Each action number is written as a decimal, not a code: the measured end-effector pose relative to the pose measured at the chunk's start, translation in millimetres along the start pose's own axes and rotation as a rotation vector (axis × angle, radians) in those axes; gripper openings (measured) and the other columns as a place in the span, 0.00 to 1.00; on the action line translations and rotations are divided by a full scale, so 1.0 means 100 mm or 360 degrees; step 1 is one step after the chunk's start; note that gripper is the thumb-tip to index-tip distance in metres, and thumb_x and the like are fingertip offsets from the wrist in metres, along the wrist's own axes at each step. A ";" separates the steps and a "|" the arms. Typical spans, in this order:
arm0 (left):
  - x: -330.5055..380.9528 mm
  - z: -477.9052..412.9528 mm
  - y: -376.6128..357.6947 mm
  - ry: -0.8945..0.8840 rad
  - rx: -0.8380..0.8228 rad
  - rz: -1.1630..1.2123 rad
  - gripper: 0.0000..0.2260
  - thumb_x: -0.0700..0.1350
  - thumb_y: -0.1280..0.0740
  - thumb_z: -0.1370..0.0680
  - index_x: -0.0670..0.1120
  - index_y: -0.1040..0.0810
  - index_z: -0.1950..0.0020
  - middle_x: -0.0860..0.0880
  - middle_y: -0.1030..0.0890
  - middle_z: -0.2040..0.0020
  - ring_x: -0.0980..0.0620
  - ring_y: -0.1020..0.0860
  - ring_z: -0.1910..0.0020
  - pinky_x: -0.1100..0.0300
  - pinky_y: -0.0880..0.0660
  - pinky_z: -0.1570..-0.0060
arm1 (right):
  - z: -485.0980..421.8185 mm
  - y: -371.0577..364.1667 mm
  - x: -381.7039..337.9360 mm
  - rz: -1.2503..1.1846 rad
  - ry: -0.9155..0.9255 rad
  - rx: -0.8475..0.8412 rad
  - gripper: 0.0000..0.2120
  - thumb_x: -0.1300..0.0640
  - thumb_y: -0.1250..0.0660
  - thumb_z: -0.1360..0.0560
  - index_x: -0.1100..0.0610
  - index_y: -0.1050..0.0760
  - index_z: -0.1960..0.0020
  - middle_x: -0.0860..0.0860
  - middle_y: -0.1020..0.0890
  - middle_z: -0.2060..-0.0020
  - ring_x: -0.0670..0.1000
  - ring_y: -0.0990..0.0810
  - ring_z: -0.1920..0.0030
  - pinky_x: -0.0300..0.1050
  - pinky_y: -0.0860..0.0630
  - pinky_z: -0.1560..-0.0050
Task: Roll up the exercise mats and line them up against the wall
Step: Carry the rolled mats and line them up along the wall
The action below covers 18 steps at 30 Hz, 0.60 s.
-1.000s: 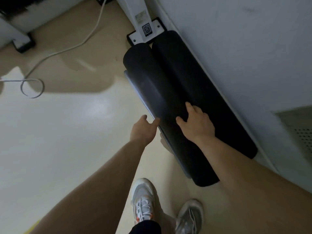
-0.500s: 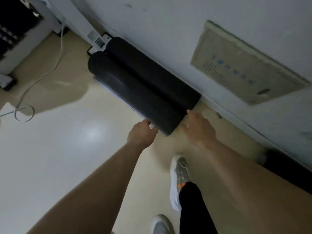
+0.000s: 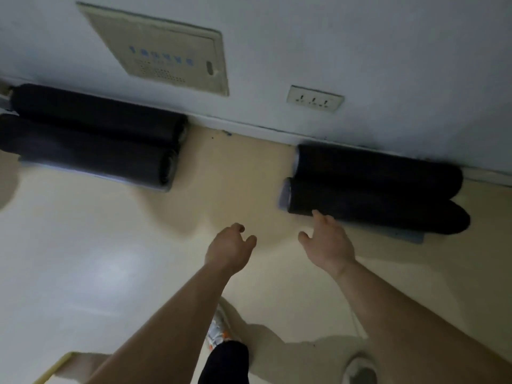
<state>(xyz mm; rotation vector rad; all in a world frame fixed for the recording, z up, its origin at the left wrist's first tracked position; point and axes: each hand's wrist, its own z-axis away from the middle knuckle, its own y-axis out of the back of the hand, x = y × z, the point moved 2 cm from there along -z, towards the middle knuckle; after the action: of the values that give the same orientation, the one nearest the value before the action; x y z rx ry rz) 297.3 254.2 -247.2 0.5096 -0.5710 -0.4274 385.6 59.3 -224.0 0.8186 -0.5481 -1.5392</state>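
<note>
- Both hands reach out ahead of us over the pale floor (image 3: 83, 245): our left hand (image 3: 228, 249) hangs loosely curled with nothing in it, and our right hand (image 3: 328, 245) is spread wide, also holding nothing.
- Fingertips (image 3: 317, 216) of our right hand sit at the lower edge of the front right mat (image 3: 374, 209); the blur does not let us tell whether they touch it.
- Four black rolled exercise mats lie on the floor along the wall (image 3: 360, 51), in two pairs with bare floor between them.
- On the left, the rear left mat (image 3: 97, 115) lies against the baseboard and the front left mat (image 3: 83, 151) lies just beside it, touching it.
- On the right, the rear right mat (image 3: 379, 169) lies against the wall, with the front right mat pressed alongside; a loose flap (image 3: 407, 235) of that mat shows flat on the floor beneath it.
- Above the mats the wall carries a beige access panel (image 3: 163, 48) and a wall socket (image 3: 314, 98).
- Below our arms we see a pale sneaker (image 3: 219, 328) and a dark trouser leg (image 3: 225, 361).
</note>
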 end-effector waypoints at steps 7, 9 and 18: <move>0.82 0.68 -1.41 -0.0057 -0.0019 -0.0202 0.24 0.56 0.36 0.20 0.47 0.30 0.27 0.46 0.24 0.31 0.45 0.25 0.34 0.52 0.28 0.38 | 0.61 0.13 1.86 -0.0121 -0.0128 0.0009 0.31 0.44 0.40 0.19 0.54 0.44 0.21 0.56 0.32 0.28 0.59 0.29 0.33 0.53 0.27 0.41; 1.10 0.85 -1.80 -0.0129 -0.0061 -0.0233 0.25 0.56 0.36 0.20 0.47 0.31 0.26 0.46 0.24 0.31 0.45 0.25 0.34 0.51 0.28 0.37 | 0.77 0.16 2.38 -0.0086 -0.0199 -0.0018 0.31 0.43 0.40 0.19 0.55 0.45 0.21 0.56 0.33 0.28 0.59 0.29 0.33 0.54 0.27 0.40; 1.75 1.04 -2.42 -0.0346 -0.0144 -0.0509 0.26 0.56 0.36 0.20 0.47 0.35 0.24 0.46 0.26 0.29 0.46 0.25 0.33 0.50 0.27 0.36 | 0.97 0.36 3.84 -0.0310 -0.0534 0.0056 0.32 0.44 0.40 0.18 0.59 0.44 0.22 0.61 0.34 0.29 0.63 0.29 0.33 0.55 0.27 0.38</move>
<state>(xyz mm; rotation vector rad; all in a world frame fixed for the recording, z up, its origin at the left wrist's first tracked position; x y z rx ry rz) 310.5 -61.6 -237.9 0.4713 -0.6780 -0.8166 333.8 -334.8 -205.1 0.6571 -0.7584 -1.8676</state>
